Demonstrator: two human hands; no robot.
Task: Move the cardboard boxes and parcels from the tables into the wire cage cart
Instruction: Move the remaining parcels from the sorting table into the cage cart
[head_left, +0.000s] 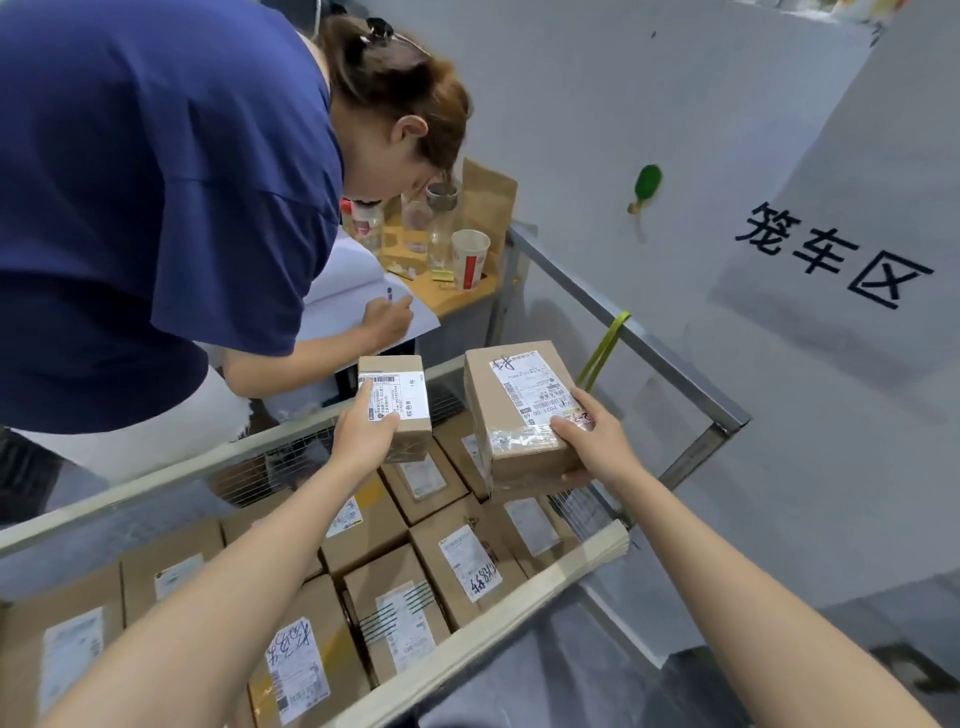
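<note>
Beyond left hand (363, 434): person (156, 208) in blue top bent over tabletop (452, 296), writing. Pinched between left fingers (387, 422) and thumb: small labelled box (400, 387), held over wire cage cart (467, 644), packed boxes (467, 564) directly beneath. Gripped in curled fingers of right hand (595, 444), thumb across taped top: larger labelled box (511, 405), just beside the small one, also above cart.

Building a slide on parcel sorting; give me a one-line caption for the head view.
Left hand holds a small box, right hand a larger box, over the parcel-filled wire cage cart.
</note>
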